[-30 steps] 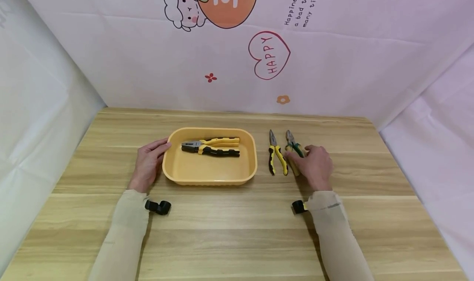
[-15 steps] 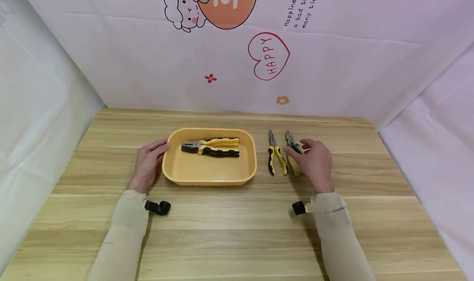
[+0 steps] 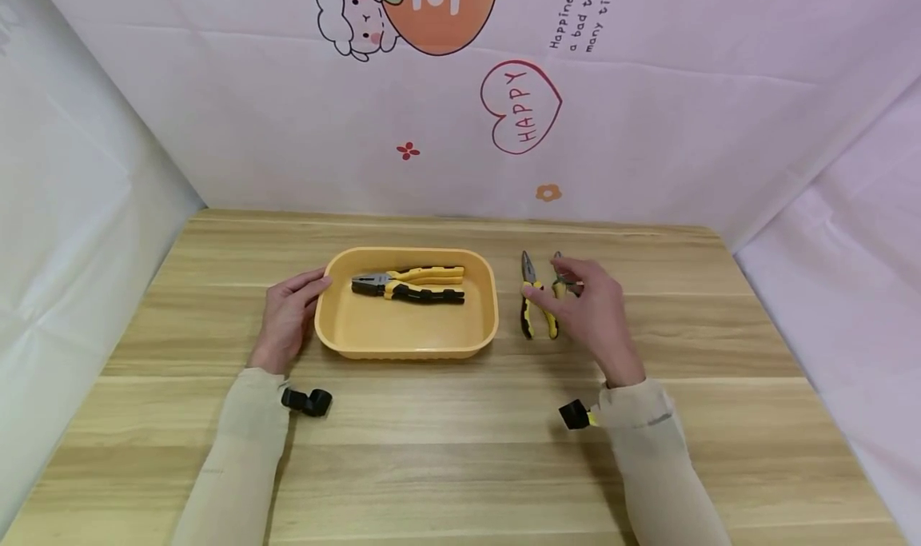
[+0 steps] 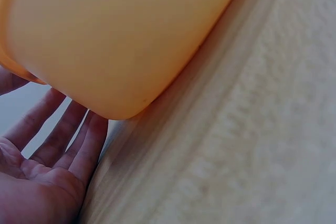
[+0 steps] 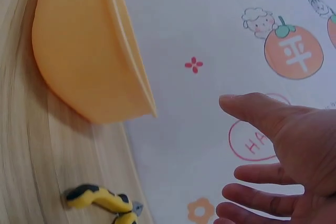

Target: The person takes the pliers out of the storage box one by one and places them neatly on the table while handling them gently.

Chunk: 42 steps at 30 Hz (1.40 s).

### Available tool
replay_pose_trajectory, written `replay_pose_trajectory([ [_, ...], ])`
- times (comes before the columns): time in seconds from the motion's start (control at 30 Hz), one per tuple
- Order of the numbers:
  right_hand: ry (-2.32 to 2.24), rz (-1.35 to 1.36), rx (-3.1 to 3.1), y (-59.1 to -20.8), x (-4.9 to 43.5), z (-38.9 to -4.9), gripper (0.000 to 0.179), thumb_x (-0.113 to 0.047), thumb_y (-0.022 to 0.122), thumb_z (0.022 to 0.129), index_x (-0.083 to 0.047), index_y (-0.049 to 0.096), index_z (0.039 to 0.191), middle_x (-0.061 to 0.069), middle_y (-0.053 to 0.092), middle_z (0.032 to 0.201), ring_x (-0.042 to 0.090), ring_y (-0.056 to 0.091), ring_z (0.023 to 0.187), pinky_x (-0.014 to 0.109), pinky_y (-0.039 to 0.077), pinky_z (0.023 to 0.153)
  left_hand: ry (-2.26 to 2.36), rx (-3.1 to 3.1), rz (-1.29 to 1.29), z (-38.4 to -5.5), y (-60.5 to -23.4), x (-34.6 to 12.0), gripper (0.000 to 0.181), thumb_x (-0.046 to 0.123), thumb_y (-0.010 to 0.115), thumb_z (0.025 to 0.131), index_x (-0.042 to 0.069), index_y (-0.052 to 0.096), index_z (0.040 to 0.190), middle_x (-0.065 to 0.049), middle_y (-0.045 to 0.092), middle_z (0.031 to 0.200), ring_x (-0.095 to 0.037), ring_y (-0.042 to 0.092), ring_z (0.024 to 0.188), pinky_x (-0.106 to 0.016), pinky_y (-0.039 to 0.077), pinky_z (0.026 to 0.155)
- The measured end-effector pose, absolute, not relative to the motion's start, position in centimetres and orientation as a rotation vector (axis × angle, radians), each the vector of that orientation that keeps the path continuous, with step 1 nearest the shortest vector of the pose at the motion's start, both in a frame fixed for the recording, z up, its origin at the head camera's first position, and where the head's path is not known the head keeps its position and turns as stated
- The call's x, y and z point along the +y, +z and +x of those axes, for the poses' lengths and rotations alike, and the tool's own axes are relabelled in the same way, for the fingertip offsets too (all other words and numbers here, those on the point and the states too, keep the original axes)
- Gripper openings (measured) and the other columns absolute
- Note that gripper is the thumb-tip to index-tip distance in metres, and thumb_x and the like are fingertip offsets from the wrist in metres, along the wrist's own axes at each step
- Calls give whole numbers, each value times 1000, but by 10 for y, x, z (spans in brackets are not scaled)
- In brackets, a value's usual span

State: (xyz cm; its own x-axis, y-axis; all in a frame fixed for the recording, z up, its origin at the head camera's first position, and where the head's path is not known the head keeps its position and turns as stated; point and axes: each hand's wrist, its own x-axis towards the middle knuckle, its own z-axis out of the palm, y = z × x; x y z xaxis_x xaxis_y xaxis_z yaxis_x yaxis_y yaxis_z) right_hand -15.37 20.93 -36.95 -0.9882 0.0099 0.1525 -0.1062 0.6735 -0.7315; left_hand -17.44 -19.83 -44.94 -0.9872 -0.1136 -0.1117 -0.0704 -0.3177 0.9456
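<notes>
A yellow plastic basin [image 3: 403,330] stands on the table with black-and-yellow combination pliers [image 3: 424,274] lying inside. My left hand [image 3: 284,322] rests at the basin's left end; in the left wrist view its straight fingers [image 4: 63,135] touch the outer wall. Right of the basin lie yellow-and-black long-nose pliers [image 3: 528,273]. Beside them are green-and-cream pliers [image 3: 560,288], mostly hidden under my right hand [image 3: 593,310]. That hand hovers over both with thumb and fingers spread and nothing between them, as the right wrist view also shows.
The wooden table [image 3: 432,450] ends at the back against a white printed cloth [image 3: 288,130]. White cloth also hangs at both sides. A black wrist camera [image 3: 574,414] juts from the right sleeve, and another camera [image 3: 309,403] from the left.
My right hand has come off the green-and-cream pliers, risen and shifted left over the long-nose pliers. The left hand and the basin have stayed where they were.
</notes>
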Motion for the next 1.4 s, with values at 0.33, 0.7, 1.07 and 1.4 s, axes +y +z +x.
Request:
replay_pose_trajectory([
  [0.33, 1282, 305, -2687, -363, 184, -151, 60, -24, 90, 80, 0, 66, 130, 14, 64, 120, 31, 60, 109, 49, 53, 99, -2548, -1802, 243, -175, -451, -199, 39, 10, 73, 96, -9, 65, 129, -2, 75, 104, -12, 73, 93, -22, 59, 80],
  [0.7, 1251, 464, -2777, -363, 151, -157, 65, -36, 88, 82, -4, 65, 134, 14, 63, 130, 32, 60, 114, 48, 53, 96, -2549, -1802, 227, -175, -452, -200, 33, 10, 73, 95, -5, 70, 124, -1, 75, 105, -12, 73, 95, -22, 59, 82],
  [1.07, 1178, 568, -2898, -370, 117, -172, 68, -38, 85, 85, -5, 61, 140, 14, 60, 134, 36, 59, 117, 46, 53, 96, -2541, -1819, 230, -175, -452, -200, 38, 11, 73, 96, -8, 66, 128, -1, 74, 105, -12, 73, 96, -22, 58, 83],
  [1.4, 1133, 611, -2932, -390, 95, -189, 68, -38, 85, 84, -9, 60, 141, 10, 57, 141, 33, 50, 133, 48, 45, 109, -2540, -1827, 235, -175, -451, -200, 36, 11, 73, 96, -6, 67, 127, -1, 74, 105, -12, 73, 95, -21, 59, 82],
])
